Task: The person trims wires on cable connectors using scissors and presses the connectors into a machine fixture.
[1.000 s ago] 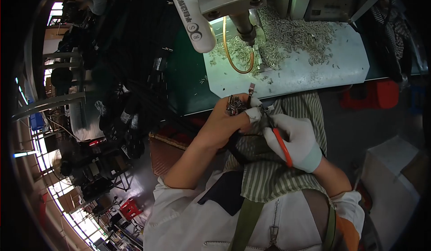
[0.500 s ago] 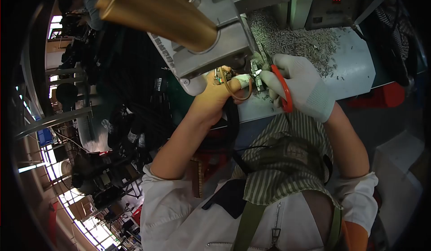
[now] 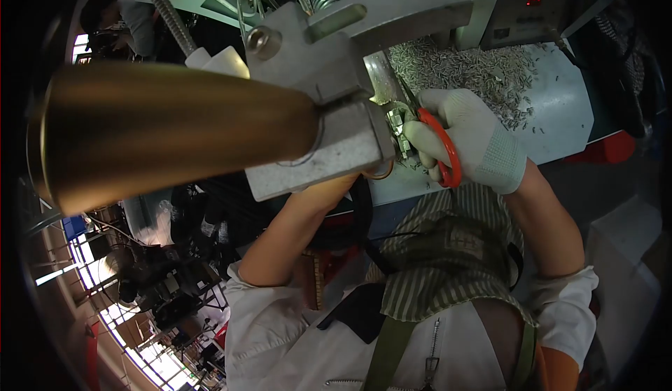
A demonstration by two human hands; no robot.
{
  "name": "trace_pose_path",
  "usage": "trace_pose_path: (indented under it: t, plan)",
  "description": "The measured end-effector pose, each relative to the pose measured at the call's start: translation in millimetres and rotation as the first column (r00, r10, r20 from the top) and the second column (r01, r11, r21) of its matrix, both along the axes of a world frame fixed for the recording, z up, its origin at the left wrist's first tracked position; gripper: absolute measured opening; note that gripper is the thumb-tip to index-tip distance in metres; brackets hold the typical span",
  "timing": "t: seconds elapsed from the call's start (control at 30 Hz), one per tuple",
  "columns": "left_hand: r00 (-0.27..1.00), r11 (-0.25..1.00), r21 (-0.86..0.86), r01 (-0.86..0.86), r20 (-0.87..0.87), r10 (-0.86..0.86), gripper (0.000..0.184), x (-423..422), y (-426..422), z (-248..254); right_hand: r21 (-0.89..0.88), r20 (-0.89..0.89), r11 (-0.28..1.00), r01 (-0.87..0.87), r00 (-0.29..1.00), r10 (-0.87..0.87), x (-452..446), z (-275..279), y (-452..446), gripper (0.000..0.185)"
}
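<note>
My right hand (image 3: 467,130), in a white knit glove, is closed around red-handled scissors (image 3: 448,154). Their dark blades point up and to the left, beside the metal machine head. Just left of the gloved fingertips is a small shiny metal piece (image 3: 397,128); whether the fingers touch it I cannot tell. My left hand (image 3: 341,183) reaches under the machine head (image 3: 329,142), with only the wrist area showing. Its fingers, and anything in them, are hidden.
A large brass cylinder (image 3: 182,132) juts left from the machine head, close to the camera. Many small metal pieces (image 3: 462,69) lie heaped on the white work surface (image 3: 567,111). Behind stands a control box (image 3: 546,14) with a red display. Another person (image 3: 136,27) is at the upper left.
The brass cylinder and machine head now appear lower and larger in view, covering my left hand, which showed before. My right hand still holds the scissors, nearly in the same place.
</note>
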State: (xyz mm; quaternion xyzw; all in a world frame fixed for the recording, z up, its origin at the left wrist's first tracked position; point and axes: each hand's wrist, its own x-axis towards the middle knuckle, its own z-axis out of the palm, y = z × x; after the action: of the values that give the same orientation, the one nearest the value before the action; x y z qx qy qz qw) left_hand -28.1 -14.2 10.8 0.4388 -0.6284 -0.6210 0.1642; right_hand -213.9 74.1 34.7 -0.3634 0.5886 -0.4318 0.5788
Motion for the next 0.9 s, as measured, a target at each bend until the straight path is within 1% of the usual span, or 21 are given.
trace_pose_path:
  t: [0.13, 0.2, 0.23, 0.3, 0.43, 0.5, 0.57, 0.63, 0.7, 0.73, 0.8, 0.83, 0.87, 0.9]
  plan:
    - [0.997, 0.997, -0.048, -0.057, -0.047, 0.054, 0.018, 2.7, 4.2, -6.3, -0.003, 0.020, 1.000, 0.004, 1.000, -0.003, 0.3, 0.2, -0.3, 0.027]
    - [1.000, 1.000, 0.005, 0.023, -0.006, -0.023, 0.022, 3.7, 2.8, -5.1, 0.003, 0.032, 1.000, 0.005, 0.999, -0.005, 0.0, -1.6, -0.6, 0.026]
    - [1.000, 1.000, 0.003, 0.023, -0.006, -0.023, 0.022, 2.7, 3.7, -4.5, 0.011, 0.042, 1.000, 0.006, 0.999, -0.007, 0.1, -2.7, -0.6, 0.025]
    - [0.990, 0.998, -0.063, 0.020, -0.138, -0.029, 0.025, -0.4, 6.6, -3.7, 0.008, 0.043, 1.000, 0.011, 0.999, -0.012, 1.1, -5.1, -0.5, 0.024]
    - [0.993, 0.994, -0.103, 0.041, -0.101, -0.052, 0.027, 0.3, 5.5, -4.0, -0.008, 0.061, 1.000, 0.022, 0.998, -0.022, 1.7, -4.1, 0.2, 0.024]
    - [0.992, 0.999, 0.029, 0.046, -0.118, -0.042, 0.025, 2.4, 5.7, -3.2, 0.003, 0.037, 1.000, 0.010, 0.999, -0.010, 0.5, -1.8, -0.7, 0.025]
    - [0.995, 0.998, 0.052, 0.026, -0.094, -0.021, 0.024, -0.8, 6.9, 2.2, 0.013, 0.013, 1.000, -0.003, 1.000, 0.003, 0.2, -0.3, -0.8, 0.026]
    - [0.998, 0.997, 0.074, 0.005, -0.070, 0.000, 0.024, -5.5, 8.8, 8.8, 0.013, 0.046, 1.000, 0.010, 0.999, -0.011, 0.4, 0.9, 0.0, 0.027]
    - [0.996, 1.000, -0.029, 0.005, -0.091, -0.008, 0.018, -9.4, 10.6, 13.5, -0.012, 0.033, 1.000, 0.008, 0.999, -0.008, 0.0, -0.1, 0.7, 0.026]
    - [0.996, 1.000, -0.030, 0.006, -0.092, -0.008, 0.018, -9.1, 10.7, 13.6, -0.036, 0.020, 0.999, 0.005, 1.000, -0.004, 0.2, -0.7, 1.0, 0.026]
    - [0.991, 0.989, 0.141, -0.039, -0.119, 0.056, 0.014, -7.4, 9.9, 12.4, -0.027, 0.015, 0.999, 0.039, 0.999, -0.039, 4.8, -4.3, 2.5, 0.025]
    - [0.991, 0.990, 0.136, -0.037, -0.123, 0.054, 0.014, -4.5, 8.3, 12.1, -0.016, 0.010, 0.997, 0.073, 0.997, -0.073, 6.7, -3.8, 4.3, 0.024]
    - [0.989, 0.981, 0.188, 0.040, -0.149, -0.012, 0.012, 0.4, 5.9, 12.2, -0.021, 0.007, 0.997, 0.074, 0.997, -0.074, 6.9, -0.7, 8.7, 0.024]
    - [0.981, 0.965, 0.236, 0.116, -0.177, -0.075, 0.010, 4.3, 5.3, 13.1, -0.046, -0.067, 0.997, 0.067, 0.995, -0.070, 6.9, 2.4, 16.3, 0.023]
